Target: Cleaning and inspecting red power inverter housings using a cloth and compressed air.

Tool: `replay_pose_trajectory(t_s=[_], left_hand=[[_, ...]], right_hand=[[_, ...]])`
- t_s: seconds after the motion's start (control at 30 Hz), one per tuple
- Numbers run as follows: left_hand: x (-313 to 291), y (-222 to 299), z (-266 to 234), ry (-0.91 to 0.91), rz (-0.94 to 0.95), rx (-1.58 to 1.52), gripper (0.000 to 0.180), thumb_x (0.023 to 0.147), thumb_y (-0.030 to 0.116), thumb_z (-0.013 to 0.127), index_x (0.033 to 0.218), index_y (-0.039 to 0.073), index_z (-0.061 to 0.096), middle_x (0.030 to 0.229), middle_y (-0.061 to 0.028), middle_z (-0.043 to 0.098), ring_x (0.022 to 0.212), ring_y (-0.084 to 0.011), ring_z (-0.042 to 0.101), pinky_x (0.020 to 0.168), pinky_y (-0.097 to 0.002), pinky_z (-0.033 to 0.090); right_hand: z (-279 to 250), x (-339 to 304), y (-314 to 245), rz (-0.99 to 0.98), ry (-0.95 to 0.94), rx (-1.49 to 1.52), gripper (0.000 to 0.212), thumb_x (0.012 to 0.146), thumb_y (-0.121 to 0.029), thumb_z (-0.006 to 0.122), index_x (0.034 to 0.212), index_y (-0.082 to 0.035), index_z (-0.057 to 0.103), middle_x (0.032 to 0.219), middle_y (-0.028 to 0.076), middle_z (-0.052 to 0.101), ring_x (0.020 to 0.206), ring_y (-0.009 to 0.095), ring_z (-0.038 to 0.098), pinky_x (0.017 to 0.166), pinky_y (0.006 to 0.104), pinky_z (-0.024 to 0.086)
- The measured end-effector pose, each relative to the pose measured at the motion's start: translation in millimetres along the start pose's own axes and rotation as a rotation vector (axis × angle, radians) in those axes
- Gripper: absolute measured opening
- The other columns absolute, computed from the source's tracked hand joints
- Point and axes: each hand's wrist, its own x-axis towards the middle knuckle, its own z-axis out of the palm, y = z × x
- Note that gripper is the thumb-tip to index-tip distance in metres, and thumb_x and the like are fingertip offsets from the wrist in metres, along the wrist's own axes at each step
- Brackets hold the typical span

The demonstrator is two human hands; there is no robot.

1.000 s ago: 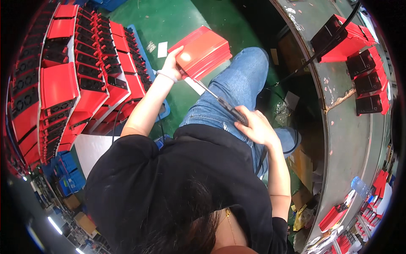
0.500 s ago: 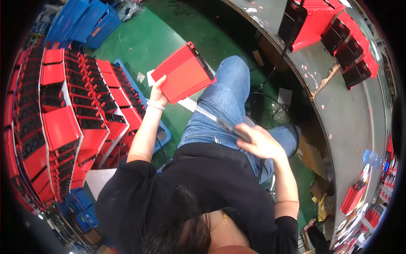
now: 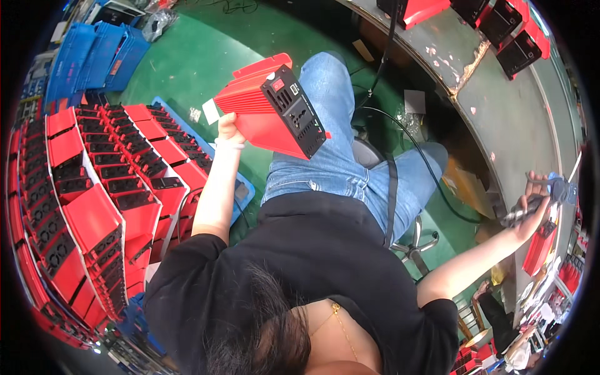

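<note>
My left hand (image 3: pixel 230 130) grips a red power inverter (image 3: pixel 256 125) by its left edge, holding it above my left thigh. The inverter has a ribbed red case, and its black end panel (image 3: pixel 295 112) with sockets is turned toward the right. My right hand (image 3: pixel 536 209) is stretched far out over the workbench (image 3: pixel 525 134). A blurred grey, striped thing (image 3: pixel 520 215) shows in its fingers; its kind is unclear. Close to those fingertips is a blurred blue and grey object (image 3: pixel 562 189). A red inverter (image 3: pixel 537 250) lies just below that hand.
Stacks of red inverters (image 3: pixel 94 206) with white dividers fill the left side. Blue bins (image 3: pixel 90 62) stand on the green floor at the far left. More inverters (image 3: pixel 522 50) sit on the bench at far right. A black cable (image 3: pixel 409 131) hangs near my knee.
My right hand has moved from my lap far right over the bench, away from where it held a dark-handled tool. The inverter in my left hand has turned, showing its socket panel.
</note>
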Motion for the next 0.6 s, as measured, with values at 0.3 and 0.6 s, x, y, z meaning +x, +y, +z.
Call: replay_pose_trajectory(t_s=[0.3,0.6], left_hand=[[16.9,-23.5,24.3,-0.129,-0.081,-0.088,0.068,0.070,0.012,0.072,0.132,0.000,0.047,0.130,-0.0178,0.055,0.119,-0.0343,0.053,0.105,-0.0483,0.039],[17.4,-37.0,25.7,0.075,-0.112,0.083,0.063,0.073,0.011,0.071,0.130,-0.001,0.048,0.126,-0.0172,0.057,0.116,-0.0328,0.056,0.103,-0.0468,0.042]], right_hand=[[-41.9,72.5,41.5,0.021,0.499,-1.802,0.066,0.092,-0.060,0.039,0.118,-0.002,0.059,0.113,0.021,0.064,0.109,0.037,0.059,0.092,0.0448,0.045],[216.2,-91.8,72.8,0.101,-0.768,-0.560,0.028,0.089,-0.020,0.058,0.111,-0.002,0.060,0.105,0.006,0.059,0.093,0.013,0.055,0.086,0.0278,0.044]])
